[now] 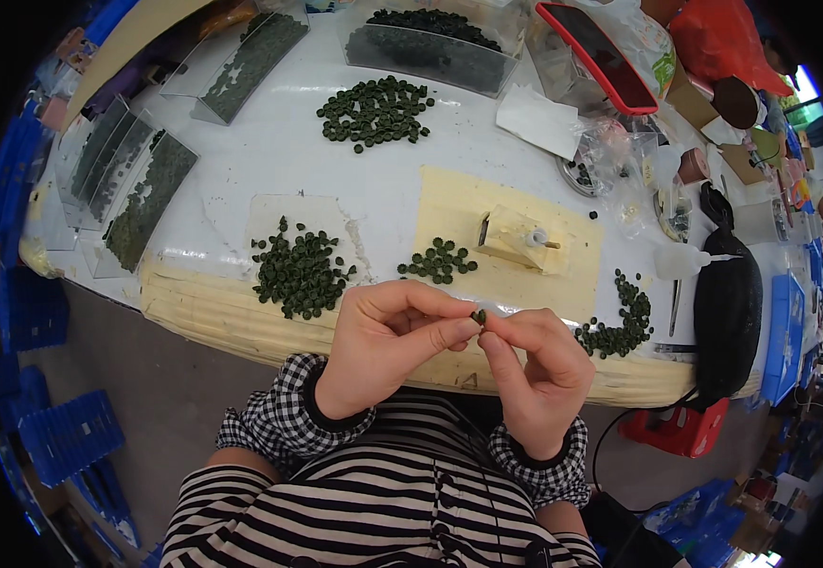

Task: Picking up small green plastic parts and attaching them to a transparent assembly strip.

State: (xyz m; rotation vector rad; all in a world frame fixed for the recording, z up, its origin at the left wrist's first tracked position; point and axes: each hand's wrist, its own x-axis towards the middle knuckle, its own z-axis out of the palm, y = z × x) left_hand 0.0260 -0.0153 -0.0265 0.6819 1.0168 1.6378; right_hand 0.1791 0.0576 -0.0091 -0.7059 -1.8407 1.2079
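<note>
At the table's near edge, my left hand (388,343) and my right hand (541,371) meet at the fingertips. Thumb and forefinger of each pinch the same small dark green round part (479,318), mostly covered by the fingers. Just beyond lies a small group of green round pieces (438,260). To the left is a dense heap of green cone-like parts (300,272), and beside my right hand a curved pile of green pieces (620,322). A yellowish block with a white nozzle-like fitting (521,239) stands on a cream sheet (440,204).
Clear bins of green parts (430,52) line the table's far and left sides. A wider pile (374,112) lies near the back. At the right are a red-cased phone (601,57), a white squeeze bottle (681,261) and a black bag (729,312). A red stool (681,428) stands below.
</note>
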